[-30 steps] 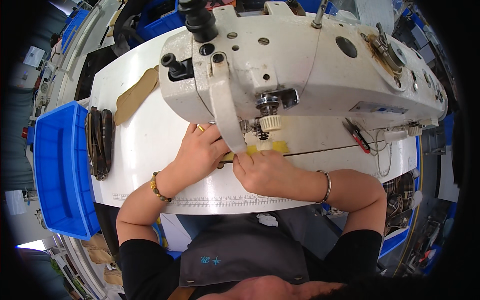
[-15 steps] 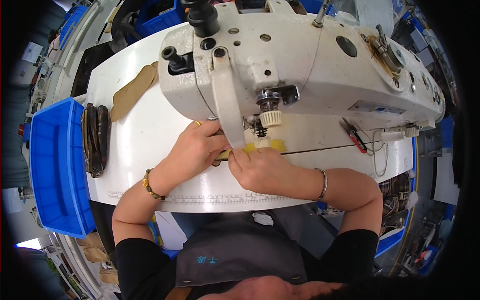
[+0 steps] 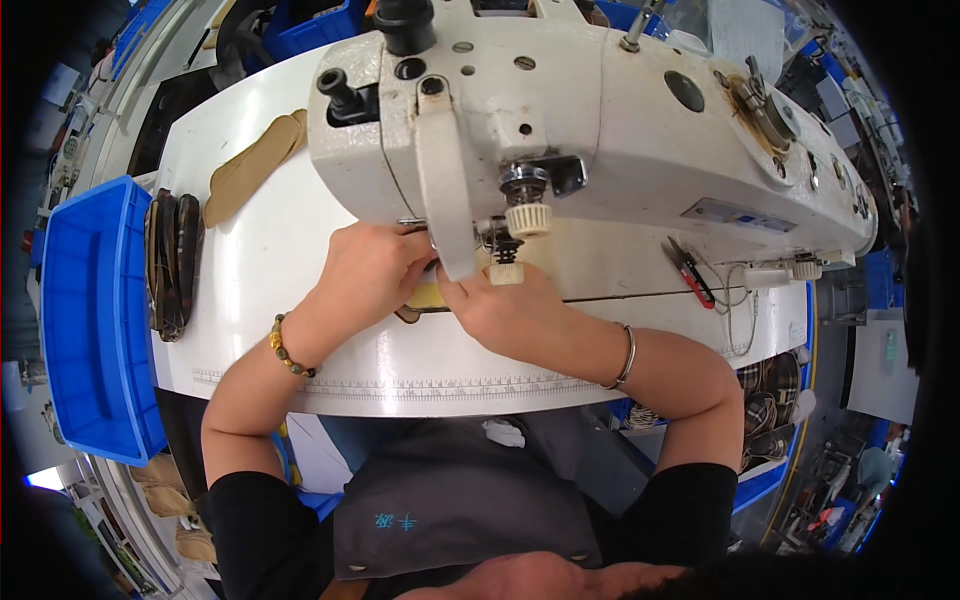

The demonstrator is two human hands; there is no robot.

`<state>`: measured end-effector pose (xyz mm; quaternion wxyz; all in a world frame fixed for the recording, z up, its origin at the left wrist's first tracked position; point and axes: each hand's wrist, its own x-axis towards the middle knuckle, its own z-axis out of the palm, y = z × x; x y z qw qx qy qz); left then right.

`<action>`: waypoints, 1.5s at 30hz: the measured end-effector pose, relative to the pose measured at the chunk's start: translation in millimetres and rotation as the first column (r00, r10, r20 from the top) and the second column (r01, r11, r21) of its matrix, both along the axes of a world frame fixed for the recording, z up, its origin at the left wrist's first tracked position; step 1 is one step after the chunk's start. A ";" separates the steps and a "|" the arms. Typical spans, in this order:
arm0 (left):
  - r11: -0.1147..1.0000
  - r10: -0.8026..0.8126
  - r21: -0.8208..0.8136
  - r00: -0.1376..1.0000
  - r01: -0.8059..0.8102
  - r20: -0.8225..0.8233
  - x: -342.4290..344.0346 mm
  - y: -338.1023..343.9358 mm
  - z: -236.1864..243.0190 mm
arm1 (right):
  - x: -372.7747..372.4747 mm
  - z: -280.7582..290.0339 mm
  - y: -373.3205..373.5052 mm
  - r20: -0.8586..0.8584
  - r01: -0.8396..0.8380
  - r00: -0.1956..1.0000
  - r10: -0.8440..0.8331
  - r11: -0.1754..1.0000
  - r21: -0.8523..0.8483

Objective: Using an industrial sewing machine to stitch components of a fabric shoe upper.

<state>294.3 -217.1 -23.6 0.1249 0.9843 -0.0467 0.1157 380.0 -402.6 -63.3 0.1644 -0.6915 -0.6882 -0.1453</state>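
Observation:
Under the head of a white sewing machine [image 3: 480,150], both of my hands work close together beside the needle area. My left hand [image 3: 365,268] is closed, thumb and fingers pinched beside the machine's white lever. Just below its fingertips shows the brown edge of a small piece [image 3: 408,315], mostly hidden. A yellow patch [image 3: 427,296] lies between the two hands on the machine bed. My right hand [image 3: 512,312] is curled closed, its fingertips behind the lever and the cream thread-tension knob [image 3: 528,220]. What the fingertips pinch is hidden.
Plaid fabric pieces [image 3: 172,265] are stacked at the table's left edge, next to a blue bin [image 3: 95,320]. A tan sole-shaped piece [image 3: 250,175] lies behind them. Red-handled thread snips [image 3: 690,275] rest at right. Plaid items [image 3: 770,405] fill a container below.
My view has shifted slightly, so the machine and table appear further left. My right hand has slid in under the knob, covering the yellow strip there. Both hands stay closed.

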 end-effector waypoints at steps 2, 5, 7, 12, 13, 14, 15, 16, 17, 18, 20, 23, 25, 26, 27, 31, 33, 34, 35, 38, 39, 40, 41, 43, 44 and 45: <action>1.000 0.011 0.002 1.000 -0.011 -0.002 0.6 0.4 -1.0 | 2.3 -2.9 4.6 0.011 0.000 1.000 0.000 0.998 0.069; 1.000 -0.006 -0.019 0.998 0.007 0.063 -0.3 -0.7 -3.2 | 1.3 -3.9 2.1 0.031 0.004 1.000 -0.006 0.997 0.079; 0.999 0.016 -0.029 0.998 -0.015 0.054 1.4 -0.7 -5.3 | -1.4 -1.6 -0.3 0.042 0.017 0.999 -0.018 0.999 0.027; 0.999 0.052 0.015 0.999 -0.051 -0.016 -1.0 -1.3 -5.5 | -2.5 -5.1 -2.8 0.109 0.106 0.989 -0.098 0.992 -0.068; 0.998 0.056 0.019 0.996 -0.054 -0.071 -1.4 -0.5 -5.3 | 0.0 -5.3 -2.8 0.109 0.105 0.989 -0.097 0.992 -0.066; 0.998 0.057 0.021 0.996 -0.055 -0.070 -2.0 1.0 -2.5 | 3.8 -4.2 -2.0 0.093 0.049 0.995 -0.047 0.999 -0.014; 0.997 -0.011 -0.077 0.999 0.008 -0.046 -2.4 3.9 2.0 | 7.2 -4.3 -1.0 0.079 -0.004 0.997 0.001 0.999 0.038; 0.982 -0.077 -0.173 0.997 0.073 -0.015 -3.0 6.6 6.2 | 10.5 -6.1 0.1 0.078 -0.002 0.997 -0.001 0.999 0.038; 0.982 -0.079 -0.173 0.997 0.075 -0.016 -4.1 8.9 9.5 | 13.6 -8.9 1.3 0.039 0.022 0.999 -0.023 0.999 0.027; 0.992 -0.077 -0.107 0.990 0.065 -0.117 -7.5 11.6 13.6 | 15.1 -10.5 2.9 0.001 0.038 0.999 -0.038 0.999 0.017; 0.998 -0.063 -0.039 0.974 0.055 -0.217 -11.4 13.3 15.8 | 16.6 -11.4 3.0 -0.215 0.100 0.971 -0.108 0.994 -0.050; 0.968 -0.158 0.183 0.985 0.169 -0.076 -13.0 10.0 15.6 | 20.3 -13.5 0.5 -0.245 0.187 0.946 -0.212 0.975 -0.120; 0.966 -0.161 0.198 0.985 0.169 -0.053 -13.5 10.2 13.5 | 22.7 -12.7 2.3 -0.236 0.209 0.950 -0.204 0.978 -0.005; 0.962 -0.169 0.214 0.985 0.172 -0.033 -13.4 10.3 13.0 | 23.1 -12.5 4.4 -0.234 0.205 0.952 -0.200 0.979 -0.004; 0.962 -0.166 0.214 0.986 0.169 -0.031 -11.7 10.3 12.9 | 23.3 -13.2 6.2 -0.312 0.218 0.930 -0.193 0.975 0.047; 0.949 -0.257 0.223 0.956 0.222 0.141 -3.5 14.0 8.4 | 31.1 -19.5 10.1 -0.414 0.201 0.900 -0.137 0.973 0.116; 0.941 -0.289 0.242 0.934 0.236 0.212 -0.2 18.1 0.9 | 33.3 -19.3 11.8 -0.364 0.190 0.921 -0.141 0.977 0.102; 0.933 -0.317 0.254 0.918 0.257 0.237 1.4 21.2 -3.0 | 33.6 -18.9 12.9 -0.369 0.184 0.920 -0.129 0.976 0.118; 0.923 -0.345 0.266 0.902 0.277 0.260 2.0 23.7 -4.5 | 33.9 -18.2 13.6 -0.375 0.178 0.920 -0.116 0.975 0.135; 0.924 -0.354 0.273 0.867 0.267 0.351 3.0 28.2 -3.5 | 33.1 -16.7 13.0 -0.390 0.203 0.906 -0.162 0.977 0.065; 0.924 -0.353 0.275 0.867 0.265 0.352 2.0 29.5 -7.0 | 32.8 -15.3 14.1 -0.389 0.200 0.908 -0.159 0.977 0.067; 0.932 -0.344 0.241 0.872 0.272 0.349 0.9 31.3 -14.6 | 32.5 -14.1 15.2 -0.384 0.203 0.909 -0.163 0.977 0.068; 0.938 -0.336 0.206 0.876 0.278 0.346 -0.2 32.8 -18.4 | 32.1 -13.0 16.4 -0.378 0.206 0.911 -0.166 0.976 0.068; 0.943 -0.325 0.180 0.888 0.278 0.327 1.4 33.4 -8.3 | 35.1 -22.9 14.1 -0.365 0.212 0.915 -0.170 0.974 0.077; 0.947 -0.317 0.157 0.898 0.280 0.306 2.3 33.9 -5.2 | 36.0 -26.5 13.5 -0.352 0.219 0.919 -0.175 0.972 0.088; 0.948 -0.312 0.157 0.898 0.276 0.309 1.9 35.1 -5.9 | 34.8 -23.4 15.6 -0.349 0.214 0.921 -0.171 0.973 0.088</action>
